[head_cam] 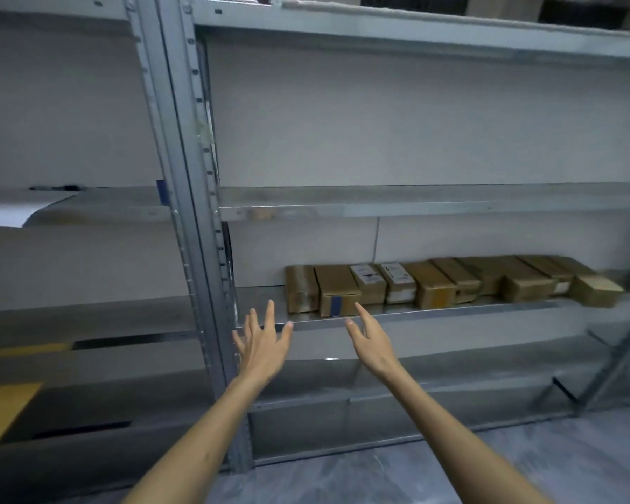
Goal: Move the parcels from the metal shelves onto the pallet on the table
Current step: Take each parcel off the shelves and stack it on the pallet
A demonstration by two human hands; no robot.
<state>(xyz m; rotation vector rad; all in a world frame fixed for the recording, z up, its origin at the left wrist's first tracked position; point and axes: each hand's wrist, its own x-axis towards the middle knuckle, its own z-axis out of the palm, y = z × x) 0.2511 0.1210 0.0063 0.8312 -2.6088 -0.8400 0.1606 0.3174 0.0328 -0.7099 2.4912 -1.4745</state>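
Note:
Several brown cardboard parcels (437, 285) stand in a row on a lower board of the grey metal shelves (451, 314). The leftmost one is wrapped in shiny tape (301, 291); beside it is a box with a blue strip (337, 292). My left hand (264, 341) is stretched out, fingers spread, just below and left of the row, in front of the shelf edge. My right hand (371, 341) is also open, its fingertips just below the blue-strip box. Neither hand touches a parcel. The pallet and table are out of view.
A grey upright post (193, 212) splits the shelving just left of my left hand. The board above (415, 201) holds nothing visible. A yellow-brown flat surface (4, 405) shows at the far left. Grey floor (488, 467) lies below.

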